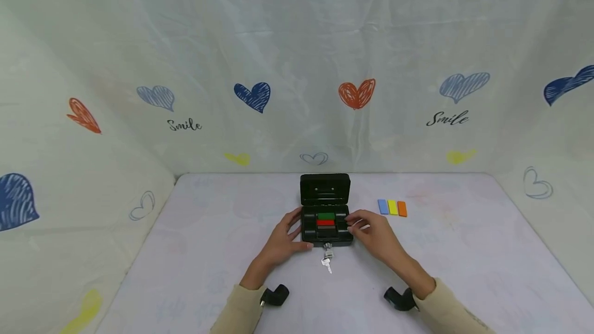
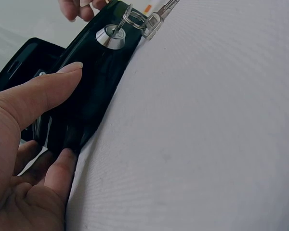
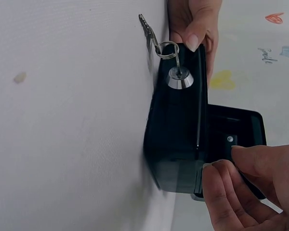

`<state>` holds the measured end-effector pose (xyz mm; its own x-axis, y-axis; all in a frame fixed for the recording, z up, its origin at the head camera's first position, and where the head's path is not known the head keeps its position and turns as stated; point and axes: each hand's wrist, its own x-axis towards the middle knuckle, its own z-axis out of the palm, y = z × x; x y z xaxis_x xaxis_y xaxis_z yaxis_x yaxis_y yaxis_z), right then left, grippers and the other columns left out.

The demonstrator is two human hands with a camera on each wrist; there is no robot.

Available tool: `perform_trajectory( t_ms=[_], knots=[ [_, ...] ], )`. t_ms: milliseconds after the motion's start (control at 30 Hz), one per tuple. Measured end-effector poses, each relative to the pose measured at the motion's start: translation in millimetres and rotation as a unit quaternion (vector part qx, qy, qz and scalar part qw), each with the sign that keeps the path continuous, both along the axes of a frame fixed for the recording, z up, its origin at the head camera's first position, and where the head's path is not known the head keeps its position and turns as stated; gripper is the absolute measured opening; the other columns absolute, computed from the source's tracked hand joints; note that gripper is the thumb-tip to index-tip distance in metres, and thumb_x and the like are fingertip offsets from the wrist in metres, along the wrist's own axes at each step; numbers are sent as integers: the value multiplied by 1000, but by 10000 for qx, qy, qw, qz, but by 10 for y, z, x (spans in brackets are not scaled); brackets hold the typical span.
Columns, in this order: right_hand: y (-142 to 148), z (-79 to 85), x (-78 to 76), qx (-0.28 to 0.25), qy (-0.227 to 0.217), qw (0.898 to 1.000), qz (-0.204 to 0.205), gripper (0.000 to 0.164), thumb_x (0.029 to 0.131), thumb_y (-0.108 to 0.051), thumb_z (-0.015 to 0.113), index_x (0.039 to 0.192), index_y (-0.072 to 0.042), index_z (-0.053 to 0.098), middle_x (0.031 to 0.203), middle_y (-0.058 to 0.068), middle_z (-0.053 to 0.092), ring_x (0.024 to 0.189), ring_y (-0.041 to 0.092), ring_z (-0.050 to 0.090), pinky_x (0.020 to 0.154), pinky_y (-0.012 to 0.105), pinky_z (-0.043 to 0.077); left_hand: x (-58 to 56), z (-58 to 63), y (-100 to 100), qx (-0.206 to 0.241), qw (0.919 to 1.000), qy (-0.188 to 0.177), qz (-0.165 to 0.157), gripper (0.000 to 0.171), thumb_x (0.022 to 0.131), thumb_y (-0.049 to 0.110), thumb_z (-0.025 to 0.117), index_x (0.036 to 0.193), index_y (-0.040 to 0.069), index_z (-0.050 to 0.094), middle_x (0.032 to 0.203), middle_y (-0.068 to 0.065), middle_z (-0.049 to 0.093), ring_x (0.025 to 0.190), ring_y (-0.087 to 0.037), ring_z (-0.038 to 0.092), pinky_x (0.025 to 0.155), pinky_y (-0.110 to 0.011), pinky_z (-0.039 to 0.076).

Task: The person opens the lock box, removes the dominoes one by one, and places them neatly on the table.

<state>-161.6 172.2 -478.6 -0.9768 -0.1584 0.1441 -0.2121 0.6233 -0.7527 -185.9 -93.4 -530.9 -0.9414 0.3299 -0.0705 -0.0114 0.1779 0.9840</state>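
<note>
A black cash box (image 1: pixel 310 243) stands on the table, its lid (image 1: pixel 325 197) raised at the back. In the middle of its inner tray lie a green block (image 1: pixel 326 216), a red block (image 1: pixel 325 222) and a dark brownish piece (image 1: pixel 326 227). From the silver lock (image 2: pixel 111 37) in the front wall, keys (image 1: pixel 327 263) hang on a ring. My left hand (image 1: pixel 280 244) grips the front left corner, thumb at the front and fingers along the side. My right hand (image 1: pixel 375 233) has its bent fingertips at the right rim, thumb apart from them.
Right of the box, a blue tile (image 1: pixel 382 206), a yellow tile (image 1: pixel 393 206) and an orange tile (image 1: pixel 402 209) lie side by side on the pale table (image 1: pixel 232 195). A white curtain (image 1: pixel 297 128) printed with hearts rises behind the table.
</note>
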Motion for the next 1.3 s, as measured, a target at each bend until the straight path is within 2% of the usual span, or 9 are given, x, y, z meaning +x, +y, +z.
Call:
perform_trajectory(
  t_ms=[500,933,1300],
  knots=[
    [-65,30,10,-146,168,9997,125,23,91,4,78,113,-2,75,111,10,76,94,22,69,83,34,67,-12,-9,4,3,10000,-6,25,102,80,-6,87,165,5,31,169,-22,33,154,-41,36,120,-42,44],
    [-183,46,6,-300,48,9986,433,25,93,4,76,116,-5,74,111,7,75,97,19,70,86,28,65,14,38,0,-73,10000,-54,9,101,81,-4,87,165,5,31,169,-22,32,155,-40,36,121,-42,43],
    [-253,61,-6,-452,51,9955,827,24,93,6,75,116,-2,72,112,10,74,98,23,72,86,27,66,8,3,-2,-51,10000,29,0,99,81,-3,87,164,4,33,169,-22,33,156,-40,34,122,-45,42]
  ],
)
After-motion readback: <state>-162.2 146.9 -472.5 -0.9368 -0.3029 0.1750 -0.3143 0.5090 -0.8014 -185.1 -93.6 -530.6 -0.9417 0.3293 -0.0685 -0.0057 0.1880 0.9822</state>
